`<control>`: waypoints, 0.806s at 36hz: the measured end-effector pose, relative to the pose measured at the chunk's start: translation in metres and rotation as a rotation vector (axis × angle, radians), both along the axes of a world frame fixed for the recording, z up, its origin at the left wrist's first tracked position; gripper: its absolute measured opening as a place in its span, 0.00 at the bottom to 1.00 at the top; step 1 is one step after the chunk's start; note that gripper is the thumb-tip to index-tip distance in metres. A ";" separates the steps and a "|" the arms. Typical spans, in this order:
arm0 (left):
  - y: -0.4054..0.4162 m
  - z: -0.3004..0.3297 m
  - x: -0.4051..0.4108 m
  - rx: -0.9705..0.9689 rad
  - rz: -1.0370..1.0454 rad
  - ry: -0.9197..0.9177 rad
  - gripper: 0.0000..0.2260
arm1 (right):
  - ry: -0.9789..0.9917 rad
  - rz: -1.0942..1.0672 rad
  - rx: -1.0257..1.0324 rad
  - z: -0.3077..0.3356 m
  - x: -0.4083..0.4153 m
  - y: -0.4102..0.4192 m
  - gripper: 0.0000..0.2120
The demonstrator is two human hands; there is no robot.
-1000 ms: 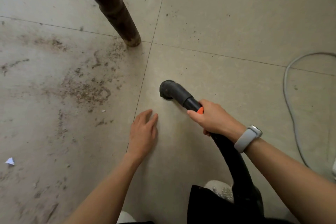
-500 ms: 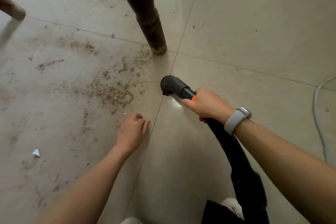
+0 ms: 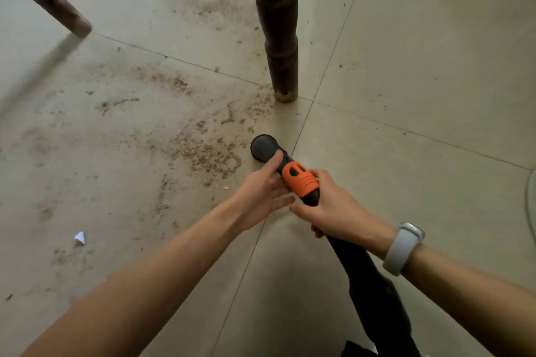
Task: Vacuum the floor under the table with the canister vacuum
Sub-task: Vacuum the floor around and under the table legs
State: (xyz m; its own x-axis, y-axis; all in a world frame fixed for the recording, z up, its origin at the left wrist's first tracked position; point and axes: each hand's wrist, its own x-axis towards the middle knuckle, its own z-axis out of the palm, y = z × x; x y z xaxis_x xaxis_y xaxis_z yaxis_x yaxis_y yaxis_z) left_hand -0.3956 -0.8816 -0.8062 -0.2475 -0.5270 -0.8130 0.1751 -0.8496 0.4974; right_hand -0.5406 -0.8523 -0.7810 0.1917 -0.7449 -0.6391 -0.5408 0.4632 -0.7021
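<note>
**Black hose, two hands on it**

Black plastic vacuum hose with an orange ribbed collar runs up from the bottom edge of the head view to a round black nozzle end, which sits at the pale tiled floor just right of a patch of brown crumbs and dust. The right hand reaches in from the lower right, its fingers curled round the hose just behind the collar, with a light grey watch band on the wrist. The left hand comes in from the lower left on an outstretched forearm; its thumb lies along the black neck between the nozzle end and the collar, and its fingers are nearly straight beside the collar, not wrapped round it. No lettering can be read on the hose or collar.

A dark turned wooden table leg stands beyond the nozzle, at the meeting of the tile seams. A second, slanted wooden leg shows at upper left. A small white paper scrap lies on the dusty tile at left.
</note>
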 end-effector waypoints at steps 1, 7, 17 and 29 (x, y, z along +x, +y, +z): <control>-0.002 0.000 -0.007 -0.009 0.057 0.018 0.14 | 0.010 -0.008 -0.012 0.001 -0.003 0.006 0.28; -0.014 -0.008 -0.023 -0.070 0.283 -0.056 0.06 | -0.011 -0.049 0.078 0.005 -0.030 0.038 0.13; -0.058 0.005 0.006 -0.196 0.390 -0.099 0.16 | 0.299 0.184 -0.221 0.007 0.000 0.013 0.13; -0.056 0.001 0.006 -0.262 0.205 -0.116 0.17 | 0.541 0.288 -0.356 0.005 0.014 0.002 0.11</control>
